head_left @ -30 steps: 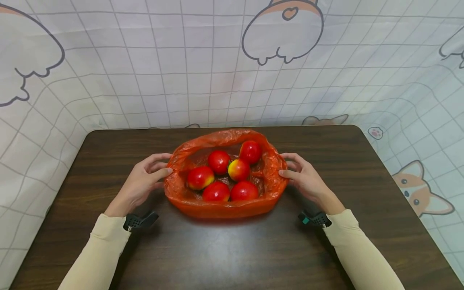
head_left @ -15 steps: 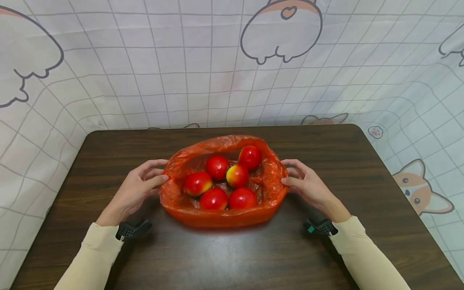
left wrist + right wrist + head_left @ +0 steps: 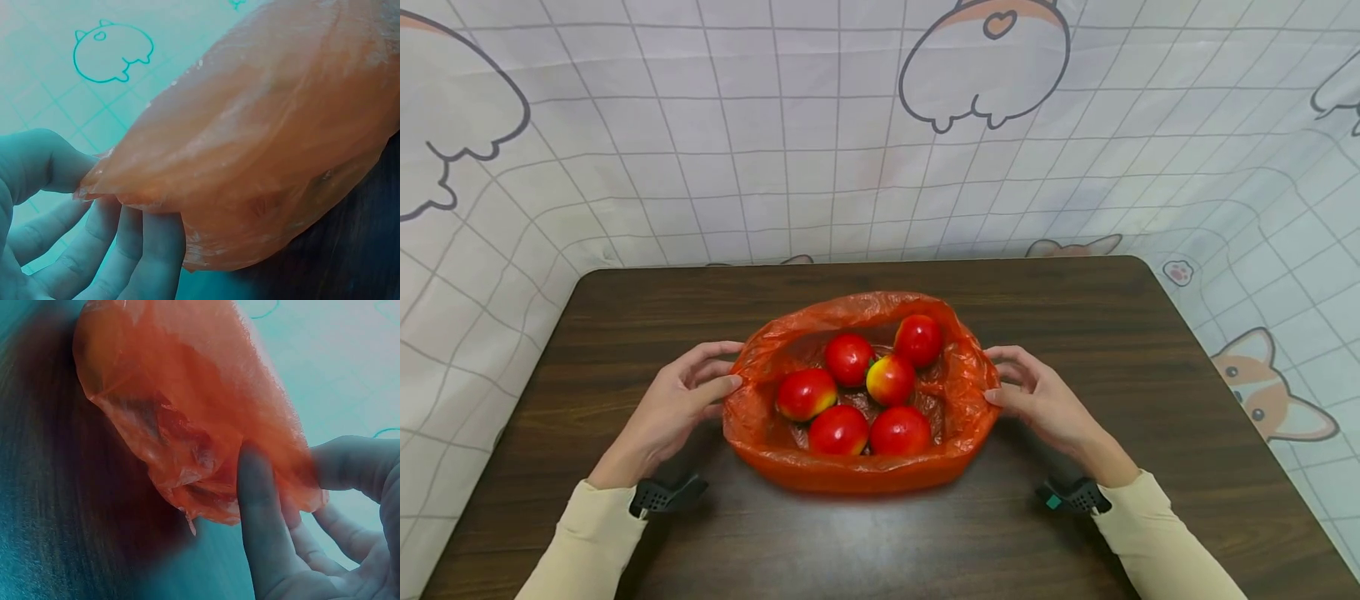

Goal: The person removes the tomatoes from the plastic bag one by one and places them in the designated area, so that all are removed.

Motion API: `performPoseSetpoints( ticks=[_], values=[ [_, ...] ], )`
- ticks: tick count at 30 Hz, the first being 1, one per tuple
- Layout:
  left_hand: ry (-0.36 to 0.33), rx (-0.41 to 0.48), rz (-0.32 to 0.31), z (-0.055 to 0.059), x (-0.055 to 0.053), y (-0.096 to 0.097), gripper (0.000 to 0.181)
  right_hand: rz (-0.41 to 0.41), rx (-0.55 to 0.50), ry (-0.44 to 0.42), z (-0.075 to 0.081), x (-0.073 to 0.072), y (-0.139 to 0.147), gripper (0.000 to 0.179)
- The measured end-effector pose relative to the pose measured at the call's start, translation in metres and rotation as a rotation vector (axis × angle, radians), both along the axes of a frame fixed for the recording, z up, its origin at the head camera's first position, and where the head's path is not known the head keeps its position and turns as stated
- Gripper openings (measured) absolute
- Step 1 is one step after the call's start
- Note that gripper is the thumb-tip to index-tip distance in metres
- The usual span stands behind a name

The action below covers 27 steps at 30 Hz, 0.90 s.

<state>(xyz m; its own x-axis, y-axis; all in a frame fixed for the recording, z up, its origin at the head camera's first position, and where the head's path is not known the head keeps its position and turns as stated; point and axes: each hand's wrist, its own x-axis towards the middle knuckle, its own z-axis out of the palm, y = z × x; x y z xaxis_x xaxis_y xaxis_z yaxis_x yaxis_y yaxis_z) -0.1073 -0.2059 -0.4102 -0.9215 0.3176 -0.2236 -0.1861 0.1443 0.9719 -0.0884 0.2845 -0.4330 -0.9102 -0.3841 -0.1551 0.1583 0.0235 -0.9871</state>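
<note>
A thin red-orange plastic bag (image 3: pixel 857 479), its rim folded wide, holds several glossy round red fruits, some with yellow patches, such as the red-and-yellow fruit (image 3: pixel 891 380) in the middle. My left hand (image 3: pixel 673 408) pinches the bag's left rim between thumb and fingers, and the left wrist view shows the plastic (image 3: pixel 237 144) stretching away from those fingertips. At the opposite side, my right hand (image 3: pixel 1056 412) pinches the right rim. Crumpled bag plastic (image 3: pixel 187 425) lies between its thumb and fingers in the right wrist view.
The dark wood-grain table (image 3: pixel 865 550) has rounded back corners. Behind it and at the sides hangs a white gridded cloth (image 3: pixel 820 125) with cartoon dog drawings. Black wrist devices (image 3: pixel 662 494) are strapped to both wrists.
The bag with the fruits has come nearer the person and a little to the left. Both hands have moved with it, holding its rim, and stand slightly farther apart.
</note>
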Motion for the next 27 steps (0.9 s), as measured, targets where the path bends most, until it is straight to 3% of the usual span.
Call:
performPoseSetpoints(
  ticks=[6, 9, 13, 19, 23, 27],
  values=[
    [0.019, -0.021, -0.005, 0.001, -0.001, 0.000, 0.052, -0.032, 0.200, 0.115, 0.008, -0.001, -0.002, 0.051],
    [0.024, -0.031, -0.007, 0.002, -0.003, 0.002, 0.052, -0.106, 0.344, 0.208, 0.015, -0.004, -0.002, 0.050],
    [0.028, -0.052, 0.001, 0.004, -0.005, 0.003, 0.052, -0.234, 0.462, 0.311, 0.025, -0.006, -0.005, 0.045],
    [0.023, -0.063, 0.012, 0.004, -0.009, 0.002, 0.049, -0.320, 0.440, 0.467, 0.040, -0.007, -0.018, 0.042],
    [0.000, -0.037, 0.004, 0.003, -0.010, 0.002, 0.046, -0.276, 0.411, 0.553, 0.045, -0.007, -0.036, 0.045],
    [0.001, -0.022, -0.004, 0.003, -0.011, 0.003, 0.044, -0.186, 0.431, 0.580, 0.049, -0.009, -0.054, 0.046]
  ],
)
